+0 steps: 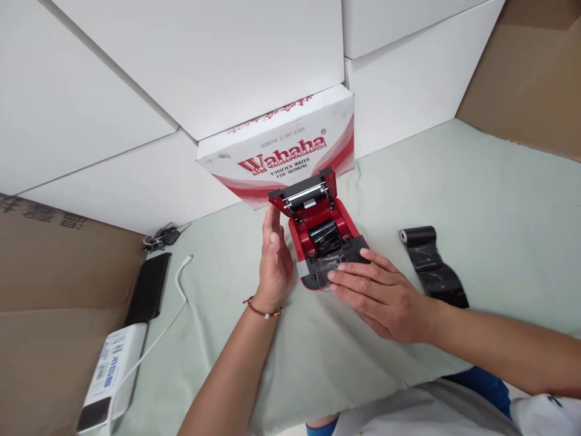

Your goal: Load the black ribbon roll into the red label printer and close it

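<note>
A small red and black printer (347, 223) sits on the cloth with its lid (308, 197) raised, showing a metal roller. Inside its bay lies a black film roll (324, 235), and a strip of the film is drawn over the dark front part. My left hand (276, 263) is open along the printer's left side, fingers extended toward the lid. Laid flat on the front right part is my right hand (390, 297), fingers stretched over the film and housing. Right of the printer is a second black film roll (422, 248), partly unwound toward my right forearm.
A Wahaha water carton (276, 160) stands right behind the printer, against large white boxes (258, 54). On the left are keys (166, 237), a black phone (149, 287), and a white power bank (115, 363) with a cable (181, 284). Cardboard (526, 79) rises at the right.
</note>
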`<state>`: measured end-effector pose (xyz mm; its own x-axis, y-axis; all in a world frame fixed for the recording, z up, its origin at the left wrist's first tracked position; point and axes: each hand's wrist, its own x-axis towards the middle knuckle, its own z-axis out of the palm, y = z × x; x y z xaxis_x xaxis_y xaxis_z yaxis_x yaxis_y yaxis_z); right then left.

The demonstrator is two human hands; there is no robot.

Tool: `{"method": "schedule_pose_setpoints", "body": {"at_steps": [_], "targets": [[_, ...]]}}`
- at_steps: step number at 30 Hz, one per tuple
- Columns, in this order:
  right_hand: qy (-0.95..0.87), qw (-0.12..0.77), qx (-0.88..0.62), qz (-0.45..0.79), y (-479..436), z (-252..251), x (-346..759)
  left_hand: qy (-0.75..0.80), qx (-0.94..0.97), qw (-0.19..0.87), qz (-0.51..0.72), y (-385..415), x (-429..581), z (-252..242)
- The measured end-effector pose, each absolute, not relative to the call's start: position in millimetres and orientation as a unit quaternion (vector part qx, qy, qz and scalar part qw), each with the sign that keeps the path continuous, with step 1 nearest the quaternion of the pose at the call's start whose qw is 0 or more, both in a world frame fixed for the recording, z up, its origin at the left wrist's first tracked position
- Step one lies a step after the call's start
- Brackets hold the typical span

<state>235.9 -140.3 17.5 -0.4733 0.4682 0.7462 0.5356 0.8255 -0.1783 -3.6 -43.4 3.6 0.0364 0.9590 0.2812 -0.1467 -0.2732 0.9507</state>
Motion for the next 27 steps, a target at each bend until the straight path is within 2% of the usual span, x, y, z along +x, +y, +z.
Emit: {"method": "schedule_pose_setpoints", "body": {"at_steps": [10, 27], "targets": [[-0.857, 0.433, -0.279, -0.021, -141.8, 22.0, 237.2, 0.355, 0.535, 0.445, 0.624, -20.6, 3.2, 23.8], [-0.848, 0.447, -0.282, -0.023, -141.3, 15.1, 233.8, 0.362, 0.688, 0.211, 0.593, -47.2, -19.5, -5.0]]}}
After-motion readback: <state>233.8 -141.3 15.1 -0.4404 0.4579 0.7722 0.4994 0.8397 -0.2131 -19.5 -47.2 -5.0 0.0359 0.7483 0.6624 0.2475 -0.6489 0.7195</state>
